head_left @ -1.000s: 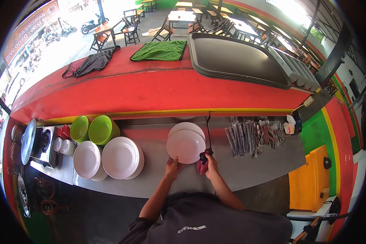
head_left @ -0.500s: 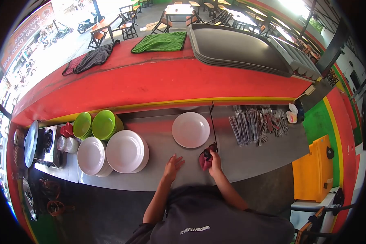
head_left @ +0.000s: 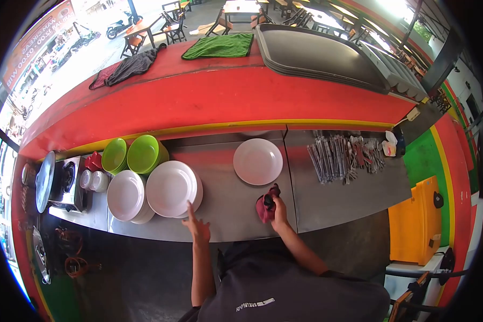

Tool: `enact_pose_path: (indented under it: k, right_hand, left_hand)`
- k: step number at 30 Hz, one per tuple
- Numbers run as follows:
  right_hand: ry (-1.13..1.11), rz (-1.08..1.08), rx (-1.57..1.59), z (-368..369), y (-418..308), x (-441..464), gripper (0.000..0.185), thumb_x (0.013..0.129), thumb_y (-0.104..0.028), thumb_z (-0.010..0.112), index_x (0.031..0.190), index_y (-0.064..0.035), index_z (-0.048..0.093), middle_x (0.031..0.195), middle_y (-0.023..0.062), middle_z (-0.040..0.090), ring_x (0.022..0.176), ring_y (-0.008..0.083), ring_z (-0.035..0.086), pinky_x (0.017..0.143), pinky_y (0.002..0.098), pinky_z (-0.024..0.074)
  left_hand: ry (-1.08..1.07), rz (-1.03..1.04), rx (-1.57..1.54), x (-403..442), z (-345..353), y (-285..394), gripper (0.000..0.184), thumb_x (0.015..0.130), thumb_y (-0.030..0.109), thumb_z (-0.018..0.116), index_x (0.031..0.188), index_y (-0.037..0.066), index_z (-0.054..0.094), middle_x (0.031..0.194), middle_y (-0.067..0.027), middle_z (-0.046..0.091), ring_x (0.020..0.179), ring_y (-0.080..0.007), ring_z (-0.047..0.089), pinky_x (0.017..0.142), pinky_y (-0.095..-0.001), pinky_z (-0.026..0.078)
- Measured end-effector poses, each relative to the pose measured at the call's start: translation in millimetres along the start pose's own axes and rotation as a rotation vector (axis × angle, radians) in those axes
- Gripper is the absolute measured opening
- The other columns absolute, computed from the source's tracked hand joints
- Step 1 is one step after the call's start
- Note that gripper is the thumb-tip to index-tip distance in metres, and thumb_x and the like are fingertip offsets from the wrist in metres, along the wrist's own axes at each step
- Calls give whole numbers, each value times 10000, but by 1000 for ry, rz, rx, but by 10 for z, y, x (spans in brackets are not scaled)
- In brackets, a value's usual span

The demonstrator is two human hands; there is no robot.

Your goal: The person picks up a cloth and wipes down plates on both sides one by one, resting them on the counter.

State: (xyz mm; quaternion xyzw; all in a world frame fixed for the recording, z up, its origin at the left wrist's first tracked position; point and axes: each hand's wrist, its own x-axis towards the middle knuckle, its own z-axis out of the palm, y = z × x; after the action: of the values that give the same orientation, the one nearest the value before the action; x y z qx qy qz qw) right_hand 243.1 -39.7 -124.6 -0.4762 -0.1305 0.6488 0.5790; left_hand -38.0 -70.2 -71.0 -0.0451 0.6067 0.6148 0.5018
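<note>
My left hand (head_left: 199, 227) is open, its index finger reaching to the near edge of the larger stack of white plates (head_left: 172, 189). A second stack of white plates (head_left: 126, 196) stands just left of that one. Bunched in my right hand (head_left: 279, 211) is a dark red and black cloth (head_left: 265, 207), held over the steel counter (head_left: 236, 214). Beyond this hand a single white plate (head_left: 258, 161) lies flat near the back of the counter.
Green bowls (head_left: 147, 154), small white cups (head_left: 99, 181) and a stove (head_left: 67, 182) stand on the left. Rows of cutlery (head_left: 338, 158) lie on the right. Black trays (head_left: 322, 56) and a green cloth (head_left: 218, 46) rest on the red ledge (head_left: 198, 99).
My left hand has moved left, from the middle of the counter to the larger plate stack. My right hand still holds the cloth near the single plate. The whole view has shifted slightly.
</note>
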Motion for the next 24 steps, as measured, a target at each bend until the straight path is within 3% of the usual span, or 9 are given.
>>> enact_pose_path:
  k: [2,5,8,11,14,17,24]
  right_hand:
    - [-8,-3,-24,24,-5,2,280,975,-296,607,1152,-79,603,1013,21,643,906,131,639,814,308,518]
    - [-17,-6,-61,46,18,36,290,983,-304,606,1160,-74,609,1016,22,649,903,129,640,811,304,517]
    - [-29,9,-86,91,36,13,283,988,-302,605,1151,-70,617,1004,20,654,892,123,638,806,298,516]
    - [-54,-4,-136,176,32,-45,271,985,-286,619,1137,-62,621,985,20,657,865,111,636,796,286,513]
    - [-104,-55,-217,200,30,-120,258,976,-264,648,1121,-52,622,973,19,658,842,101,631,783,271,509]
    - [-146,-100,-304,197,3,-174,235,967,-239,675,1097,-50,625,971,10,655,843,91,622,772,253,500]
    - [-171,-188,-144,179,-97,-143,220,992,-237,626,1129,-64,621,1001,-1,648,884,80,614,799,250,497]
  left_hand:
    - [212,92,29,-35,66,224,1296,823,539,792,1568,111,-178,1666,-149,115,1481,-396,282,1171,-657,185]
    - [22,368,11,142,-42,399,1204,817,434,838,1562,68,-34,1619,-151,213,1437,-313,353,1194,-528,254]
    - [137,394,107,172,26,438,1074,821,281,856,1528,35,87,1561,-164,286,1395,-271,392,1186,-417,301]
    - [184,469,132,332,3,304,1022,833,153,821,1527,6,85,1531,-195,311,1388,-284,397,1187,-415,305]
    - [120,659,119,503,-113,91,974,859,128,768,1540,-20,88,1549,-183,288,1405,-285,372,1169,-418,326]
    - [105,690,120,451,-154,50,975,895,80,685,1566,-44,-11,1593,-236,208,1432,-318,346,1200,-420,274]
    - [112,825,154,451,-221,-67,951,974,223,608,1586,-42,-70,1639,-269,79,1497,-325,235,1224,-418,183]
